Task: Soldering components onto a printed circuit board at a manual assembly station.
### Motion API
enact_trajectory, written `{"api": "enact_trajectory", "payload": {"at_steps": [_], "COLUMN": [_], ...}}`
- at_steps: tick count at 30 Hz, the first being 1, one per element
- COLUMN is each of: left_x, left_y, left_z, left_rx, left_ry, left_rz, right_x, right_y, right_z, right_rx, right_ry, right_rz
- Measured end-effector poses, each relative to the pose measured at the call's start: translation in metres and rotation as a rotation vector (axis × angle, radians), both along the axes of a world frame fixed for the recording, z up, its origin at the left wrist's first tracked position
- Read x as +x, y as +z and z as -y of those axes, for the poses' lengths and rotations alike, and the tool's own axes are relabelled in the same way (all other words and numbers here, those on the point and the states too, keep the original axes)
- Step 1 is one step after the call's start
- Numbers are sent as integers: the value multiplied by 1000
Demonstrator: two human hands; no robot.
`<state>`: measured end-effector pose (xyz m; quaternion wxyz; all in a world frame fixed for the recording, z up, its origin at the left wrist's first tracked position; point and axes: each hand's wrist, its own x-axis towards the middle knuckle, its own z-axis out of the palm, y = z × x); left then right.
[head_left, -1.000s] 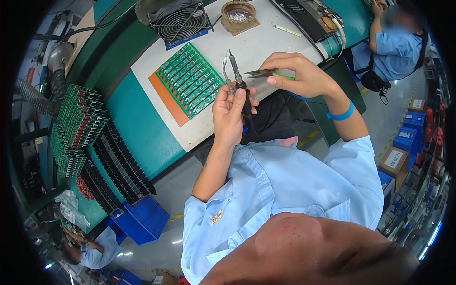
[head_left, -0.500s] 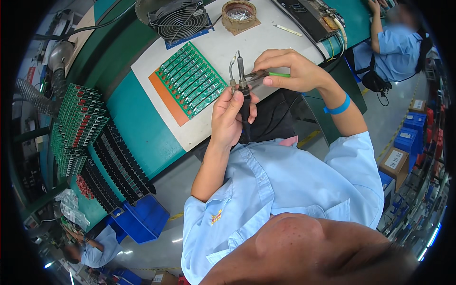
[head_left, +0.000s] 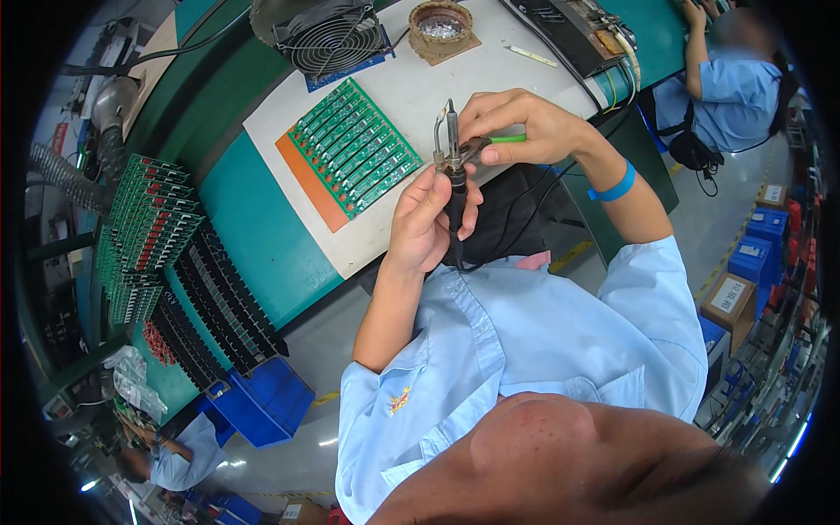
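Now the soldering iron (head_left: 453, 188) stands nearly upright, its forked metal tip above the left hand (head_left: 426, 219), which is curled closed around the black handle; a second ago that tip leaned left and sat lower. The right hand (head_left: 516, 127) has come down onto the tip, fingers pinched shut on green-handled pliers (head_left: 486, 143) that touch the metal, over the near edge of the white bench mat (head_left: 411, 96). Green circuit boards (head_left: 354, 147) lie just left of the hands, a fan (head_left: 328, 37) and solder tin (head_left: 440, 26) sit well beyond, and open floor lies to the right.
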<state>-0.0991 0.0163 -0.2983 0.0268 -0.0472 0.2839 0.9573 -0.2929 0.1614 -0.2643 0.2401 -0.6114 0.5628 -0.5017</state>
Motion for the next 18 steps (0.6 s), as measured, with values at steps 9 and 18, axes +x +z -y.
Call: {"api": "enact_trajectory", "payload": {"at_steps": [9, 18], "left_x": [0, -1], "left_y": [4, 5], "left_z": [-4, -8], "left_rx": [-40, -118], "left_ry": [51, 149], "left_rz": [29, 49], "right_x": [0, -2], "right_y": [-5, -1], "right_z": [-2, -8], "right_rx": [42, 133], "right_ry": [4, -44], "right_rz": [54, 3]}}
